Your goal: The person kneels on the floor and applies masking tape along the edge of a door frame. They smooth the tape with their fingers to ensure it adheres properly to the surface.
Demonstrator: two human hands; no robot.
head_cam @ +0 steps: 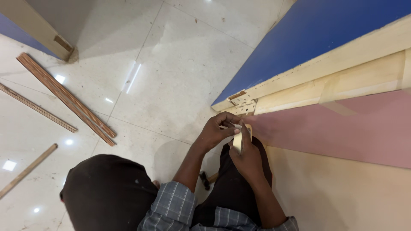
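Counted: two hands (pixel 216 130) (pixel 246 156), one tape roll (pixel 238 139), four wood strips (pixel 64 97) (pixel 36 107) (pixel 28 170) at frame left, one hammer (pixel 205 179).

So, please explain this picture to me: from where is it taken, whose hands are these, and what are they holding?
The one picture comes from a camera worn on a person's head, looking down. Both hands belong to that person. The right hand holds a roll of pale masking tape edge-up, and the left hand pinches its loose end. Beside them a blue panel with a taped wooden edge meets a pink board. On the shiny tiled floor lie thin wooden strips. A hammer appears to lie below the arms, partly hidden.
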